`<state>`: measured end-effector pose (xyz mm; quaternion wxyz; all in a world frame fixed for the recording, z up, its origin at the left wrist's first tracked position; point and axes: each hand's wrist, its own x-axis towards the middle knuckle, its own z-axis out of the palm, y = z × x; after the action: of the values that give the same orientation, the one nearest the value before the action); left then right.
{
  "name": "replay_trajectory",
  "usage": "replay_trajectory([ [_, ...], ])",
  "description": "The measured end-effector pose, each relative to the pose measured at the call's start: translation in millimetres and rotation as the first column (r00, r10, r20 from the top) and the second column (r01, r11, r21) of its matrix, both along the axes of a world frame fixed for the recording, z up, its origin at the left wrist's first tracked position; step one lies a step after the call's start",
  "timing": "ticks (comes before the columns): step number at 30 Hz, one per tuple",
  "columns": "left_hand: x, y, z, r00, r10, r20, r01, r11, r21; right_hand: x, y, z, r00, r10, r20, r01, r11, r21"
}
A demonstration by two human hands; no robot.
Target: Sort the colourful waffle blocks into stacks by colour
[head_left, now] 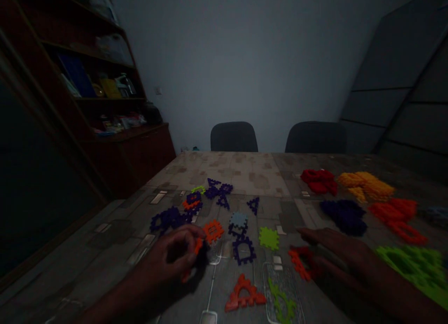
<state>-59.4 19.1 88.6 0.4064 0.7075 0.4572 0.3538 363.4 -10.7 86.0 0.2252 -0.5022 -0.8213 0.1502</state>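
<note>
My left hand [177,255] is curled over the table [245,175], its fingers pinched on a small orange plastic piece [198,245]. Just right of it lies an orange square piece [213,230]. My right hand [336,249] lies flat with the fingers stretched toward the left, resting next to a red open-frame piece [301,261]. Between the hands lie a purple frame piece [244,250], a light blue piece [238,219] and a green square piece [269,238]. An orange triangle piece [243,293] and a green piece [282,305] lie nearer to me.
Sorted heaps sit at the right: red [319,181], yellow-orange [366,186], purple [345,216], orange [397,214] and green [416,265]. Loose purple pieces [194,205] spread at the left. Two dark chairs [234,136] stand behind the table, a wooden shelf unit [105,105] at the left. The room is dim.
</note>
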Motion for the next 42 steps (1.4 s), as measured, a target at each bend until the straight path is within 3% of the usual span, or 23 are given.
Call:
replay_trajectory([
  [3, 29.0, -16.3, -5.5, 0.981, -0.132, 0.141, 0.143, 0.987, -0.078, 0.3, 0.2, 6.4, 1.0, 0.002, -0.002, -0.002, 1.0, 0.029],
  [6, 53.8, -25.4, -9.5, 0.926, -0.181, 0.331, 0.248, 0.953, -0.175, 0.7, -1.1, 8.3, 1.0, 0.001, 0.002, -0.001, 0.997, 0.074],
  [9, 69.3, -31.9, -15.8, 0.87, -0.127, 0.476, 0.295, 0.908, -0.298, -1.0, -3.8, 11.2, 1.0, -0.006, -0.002, 0.007, 0.992, 0.123],
  [13, 74.1, -38.5, -21.8, 0.837, 0.019, 0.546, 0.28, 0.844, -0.458, -3.9, -6.1, 17.0, 1.0, 0.023, 0.018, -0.025, 0.988, 0.154],
  [16, 70.9, -40.7, -21.0, 0.853, 0.103, 0.512, 0.22, 0.819, -0.53, -8.7, -7.6, 15.5, 0.999, 0.038, 0.007, -0.039, 0.989, 0.141],
  [19, 68.3, -43.9, -19.7, 0.875, 0.16, 0.457, 0.124, 0.838, -0.531, -23.1, -11.4, 8.1, 0.998, 0.064, -0.008, -0.063, 0.995, 0.082],
  [22, 69.9, -51.4, -20.2, 0.838, 0.27, 0.474, 0.017, 0.855, -0.518, -48.7, -17.1, -2.7, 0.993, 0.117, -0.016, -0.116, 0.992, 0.048],
  [26, 77.0, -64.3, -20.7, 0.814, 0.321, 0.484, -0.012, 0.843, -0.538, -85.8, -22.9, -21.1, 0.969, 0.248, -0.01, -0.247, 0.966, 0.076],
  [30, 84.3, -72.1, -21.7, 0.839, 0.306, 0.45, -0.022, 0.846, -0.533, -107.0, -24.3, -34.0, 0.965, 0.261, -0.018, -0.254, 0.95, 0.183],
  [38, 84.2, -73.6, -28.2, 0.924, 0.234, 0.301, -0.053, 0.861, -0.506, -114.4, -24.8, -35.7, 0.972, 0.219, -0.079, -0.192, 0.945, 0.264],
  [42, 74.4, -73.2, -28.7, 0.985, 0.151, 0.081, -0.117, 0.937, -0.328, -118.5, -23.5, -44.0, 0.975, 0.2, -0.095, -0.168, 0.947, 0.274],
])
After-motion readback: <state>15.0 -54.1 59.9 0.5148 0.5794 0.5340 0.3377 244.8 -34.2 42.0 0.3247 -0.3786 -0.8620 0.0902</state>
